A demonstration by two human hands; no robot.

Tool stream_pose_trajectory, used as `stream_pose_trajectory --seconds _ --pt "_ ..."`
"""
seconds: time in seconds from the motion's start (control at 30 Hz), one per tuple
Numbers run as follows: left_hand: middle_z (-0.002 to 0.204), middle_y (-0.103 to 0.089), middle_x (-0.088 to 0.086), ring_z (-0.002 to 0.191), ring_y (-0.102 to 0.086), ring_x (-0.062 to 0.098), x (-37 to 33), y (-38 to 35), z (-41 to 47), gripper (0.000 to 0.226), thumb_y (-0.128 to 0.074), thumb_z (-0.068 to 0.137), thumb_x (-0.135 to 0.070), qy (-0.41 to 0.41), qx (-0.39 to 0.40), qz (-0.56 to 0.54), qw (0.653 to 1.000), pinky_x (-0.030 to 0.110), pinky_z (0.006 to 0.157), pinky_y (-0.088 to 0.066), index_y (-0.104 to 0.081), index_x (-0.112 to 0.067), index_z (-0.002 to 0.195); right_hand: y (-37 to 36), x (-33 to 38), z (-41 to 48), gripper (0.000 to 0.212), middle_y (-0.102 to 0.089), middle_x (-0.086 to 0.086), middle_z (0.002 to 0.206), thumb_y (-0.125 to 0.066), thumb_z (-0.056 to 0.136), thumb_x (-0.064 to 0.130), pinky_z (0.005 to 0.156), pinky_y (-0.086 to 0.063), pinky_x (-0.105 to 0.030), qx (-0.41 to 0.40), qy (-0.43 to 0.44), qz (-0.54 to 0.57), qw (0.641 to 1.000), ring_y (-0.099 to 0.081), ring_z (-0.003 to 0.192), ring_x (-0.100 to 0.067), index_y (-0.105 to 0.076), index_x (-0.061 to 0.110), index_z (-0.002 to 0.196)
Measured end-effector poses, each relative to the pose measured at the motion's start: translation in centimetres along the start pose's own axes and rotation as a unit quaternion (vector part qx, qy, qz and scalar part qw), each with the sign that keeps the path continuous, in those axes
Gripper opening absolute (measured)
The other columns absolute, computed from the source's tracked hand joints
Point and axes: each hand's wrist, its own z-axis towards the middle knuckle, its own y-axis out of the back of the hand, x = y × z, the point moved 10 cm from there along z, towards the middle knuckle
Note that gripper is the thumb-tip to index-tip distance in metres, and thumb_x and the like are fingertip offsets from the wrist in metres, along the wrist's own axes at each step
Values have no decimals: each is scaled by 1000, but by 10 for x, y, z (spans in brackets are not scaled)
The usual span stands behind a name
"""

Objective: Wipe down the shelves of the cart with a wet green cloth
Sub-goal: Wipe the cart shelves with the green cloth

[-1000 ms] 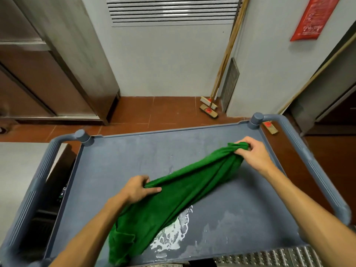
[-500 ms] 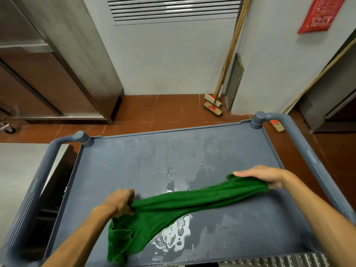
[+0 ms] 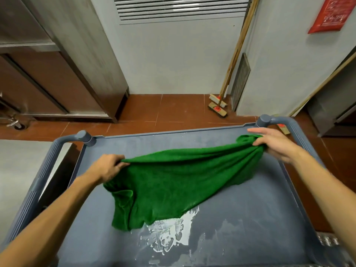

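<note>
The green cloth point(image 3: 173, 182) is stretched wide between both hands over the top shelf point(image 3: 250, 218) of the grey-blue cart. My left hand point(image 3: 108, 167) pinches its left upper edge above the shelf's left half. Near the far right corner post, my right hand point(image 3: 275, 144) grips the bunched right end, with some fingers extended. The cloth's lower part drapes onto the shelf beside a foamy wet puddle point(image 3: 171, 234). The lower shelves are hidden under the top one.
Cart handle rails run along the left point(image 3: 38, 182) and right point(image 3: 300, 132) sides. Two brooms point(image 3: 218, 105) lean against the wall beyond the cart, over red floor tiles. A steel cabinet point(image 3: 82, 60) stands at the far left, and a steel counter point(image 3: 17, 170) lies left of the cart.
Both hands have lifted the cloth and moved it toward the far side; it now spreads wider. My right hand went back to the far right corner.
</note>
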Motion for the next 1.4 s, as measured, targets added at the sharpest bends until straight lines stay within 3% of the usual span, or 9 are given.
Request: stream_pose_trajectory --seconds 0.17,0.33,0.43,0.57,0.7,0.87,0.97,1.17,1.4 --pt "72 -63 8 70 -59 29 -33 61 18 36 -56 98 -41 -43 -85 16 995 42 66 -51 -55 -13 77 7 62 1 63 -70 -5 103 -48 77 -23 57 -48 -9 18 55 -7 998 -69 81 -2 -62 11 128" --pt "89 -68 8 86 -63 33 -66 114 38 43 -58 94 -54 -49 -163 50 984 43 72 -55 -65 -11 93 28 108 8 58 -71 -6 112 -72 72 -11 89 -51 -27 -5 90 -12 996 -66 103 -19 -68 18 121" --pt "77 -60 7 76 -60 34 -85 140 48 49 -60 89 -59 -76 -200 56 975 41 65 -52 -58 -12 77 55 133 11 45 -73 1 104 -86 65 5 76 -52 -21 -87 112 -90 986 -66 92 -11 -74 26 104" --pt "74 -58 4 69 -54 28 -98 169 61 54 -60 84 -68 -80 -242 45 966 35 58 -43 -58 -15 73 83 153 12 41 -72 -7 104 -88 68 15 91 -54 -33 -162 149 -78 972 -67 97 -21 -74 18 107" --pt "67 -54 3 63 -51 26 -110 173 64 51 -63 85 -63 -100 -275 40 955 33 53 -36 -54 -16 69 95 156 5 23 -66 -3 89 -85 73 14 58 -49 -7 -208 199 -88 954 -61 71 -3 -70 20 89" --pt "71 -59 3 66 -56 25 -109 116 72 45 -64 86 -58 -109 -191 46 974 31 54 -38 -53 -17 71 75 89 12 24 -65 -3 88 -87 70 11 74 -44 -21 -162 139 -222 951 -59 86 -14 -67 15 81" --pt "84 -67 6 81 -63 30 -102 65 73 39 -67 86 -56 -92 -132 60 985 32 61 -43 -61 -17 84 52 34 12 28 -65 -4 89 -90 65 13 69 -41 -23 -136 95 -294 941 -61 91 -22 -66 20 76" --pt "95 -71 7 93 -66 30 -90 -50 56 39 -59 93 -56 -72 -4 67 995 35 69 -49 -62 -18 96 15 -68 11 54 -63 -12 131 -84 75 32 96 -43 -31 -48 -18 -388 920 -57 122 -28 -65 26 126" --pt "90 -66 6 87 -64 30 -61 -99 28 30 -52 98 -50 -35 15 29 999 33 63 -42 -47 -25 82 6 -119 -15 32 -61 -5 136 -69 91 31 104 -40 -33 -23 -36 -421 906 -54 127 -27 -68 22 122"
